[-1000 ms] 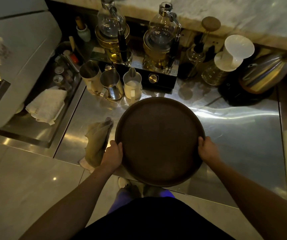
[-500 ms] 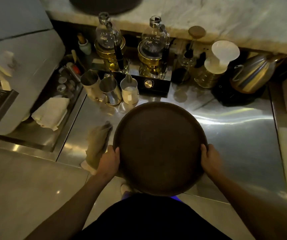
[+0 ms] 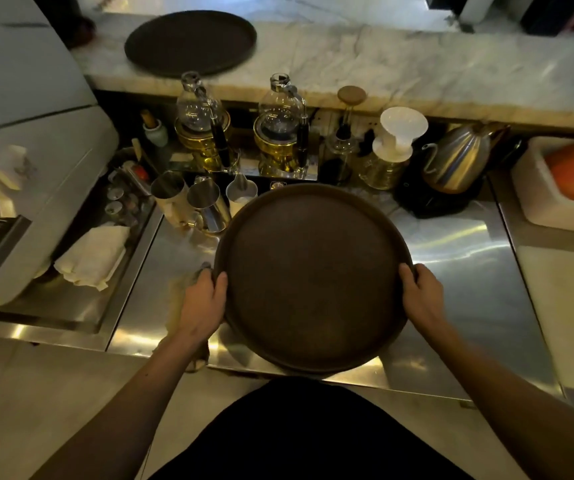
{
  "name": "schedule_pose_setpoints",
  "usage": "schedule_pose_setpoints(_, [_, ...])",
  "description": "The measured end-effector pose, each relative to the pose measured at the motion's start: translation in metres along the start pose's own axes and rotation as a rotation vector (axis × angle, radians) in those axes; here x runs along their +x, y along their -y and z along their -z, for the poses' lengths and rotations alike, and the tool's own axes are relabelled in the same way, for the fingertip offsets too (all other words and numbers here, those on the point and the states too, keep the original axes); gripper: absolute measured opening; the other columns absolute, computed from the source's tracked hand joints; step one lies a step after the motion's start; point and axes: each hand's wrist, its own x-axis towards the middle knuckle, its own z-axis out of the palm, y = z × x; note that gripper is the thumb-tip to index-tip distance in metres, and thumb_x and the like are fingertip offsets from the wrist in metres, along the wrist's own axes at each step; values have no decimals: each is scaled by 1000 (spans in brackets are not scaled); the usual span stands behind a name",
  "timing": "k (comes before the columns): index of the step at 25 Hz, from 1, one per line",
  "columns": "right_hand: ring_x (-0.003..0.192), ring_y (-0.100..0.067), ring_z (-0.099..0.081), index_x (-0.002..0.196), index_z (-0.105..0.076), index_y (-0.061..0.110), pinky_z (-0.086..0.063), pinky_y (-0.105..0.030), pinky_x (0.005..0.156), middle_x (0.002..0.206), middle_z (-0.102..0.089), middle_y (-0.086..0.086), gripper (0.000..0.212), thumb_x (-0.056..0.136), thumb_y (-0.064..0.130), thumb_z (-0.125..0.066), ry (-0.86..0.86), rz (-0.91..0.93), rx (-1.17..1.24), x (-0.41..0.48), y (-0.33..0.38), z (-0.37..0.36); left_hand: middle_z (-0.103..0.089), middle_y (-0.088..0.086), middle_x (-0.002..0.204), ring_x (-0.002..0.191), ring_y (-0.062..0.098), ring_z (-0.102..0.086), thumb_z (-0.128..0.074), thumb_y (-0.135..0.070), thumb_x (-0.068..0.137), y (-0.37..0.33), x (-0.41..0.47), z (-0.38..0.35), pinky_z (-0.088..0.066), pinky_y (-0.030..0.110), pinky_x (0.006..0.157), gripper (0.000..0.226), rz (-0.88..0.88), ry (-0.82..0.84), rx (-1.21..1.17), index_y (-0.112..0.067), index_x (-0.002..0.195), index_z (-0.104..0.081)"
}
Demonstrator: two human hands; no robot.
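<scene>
I hold a large round dark brown tray (image 3: 313, 278) level above the steel counter (image 3: 469, 289), in front of my body. My left hand (image 3: 204, 303) grips its left rim with the thumb on top. On the opposite rim my right hand (image 3: 422, 299) grips the same way. Nothing lies on the tray. A second dark round tray (image 3: 190, 41) rests on the marble ledge (image 3: 399, 67) at the back left.
Behind the held tray stand three metal milk jugs (image 3: 205, 202), two siphon brewers (image 3: 278, 133), a white dripper on a glass server (image 3: 396, 143) and a steel kettle (image 3: 458, 157). A white box of oranges (image 3: 569, 181) sits right. Cloths (image 3: 93, 256) and an espresso machine (image 3: 18, 188) are left.
The tray has risen and moved away from me toward the jugs, both hands keeping their grip. The view has tipped up, bringing the marble ledge and second tray into sight.
</scene>
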Motion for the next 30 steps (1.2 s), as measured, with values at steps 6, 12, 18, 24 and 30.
schedule_pose_setpoints(6, [74, -28, -58, 84, -59, 4, -46, -41, 66, 77, -60, -15, 39, 98, 38, -46, -61, -2, 159, 0, 36, 19, -61, 7, 71, 61, 14, -59, -43, -31, 101, -24, -2, 31, -41, 12, 42, 25, 7, -49, -242, -10, 96, -56])
schedule_pose_setpoints(12, [81, -28, -61, 93, -61, 5, -46, -37, 68, 87, -63, -16, 34, 97, 36, -48, -40, 41, 336, 10, 94, 46, -55, 10, 64, 58, 21, -55, -49, -27, 99, -59, 2, 72, -43, 33, 53, 18, -64, -199, -374, -17, 85, -56])
schedule_pose_setpoints(18, [90, -36, -63, 91, -63, 7, -50, -53, 84, 93, -64, -21, 30, 95, 34, -51, 22, 65, 410, 30, 150, 77, -55, 10, 64, 54, 24, -55, -50, -33, 97, -92, 1, 108, -42, 35, 50, 26, -46, -300, -379, -13, 83, -58])
schedule_pose_setpoints(24, [88, -26, -62, 86, -62, 17, -51, -38, 75, 92, -65, -11, 20, 96, 30, -51, 115, 142, 385, 59, 211, 100, -51, 11, 54, 37, 15, -49, -49, -33, 97, -116, 12, 140, -37, 29, 37, 37, -28, -332, -419, 1, 89, -59])
schedule_pose_setpoints(30, [82, -24, -61, 93, -61, 11, -50, -46, 84, 87, -64, -10, 17, 95, 26, -54, 139, 183, 295, 88, 276, 90, -56, -2, 47, 40, 13, -54, -50, -31, 98, -132, 50, 182, -42, 29, 38, 27, -20, -362, -520, -10, 86, -61])
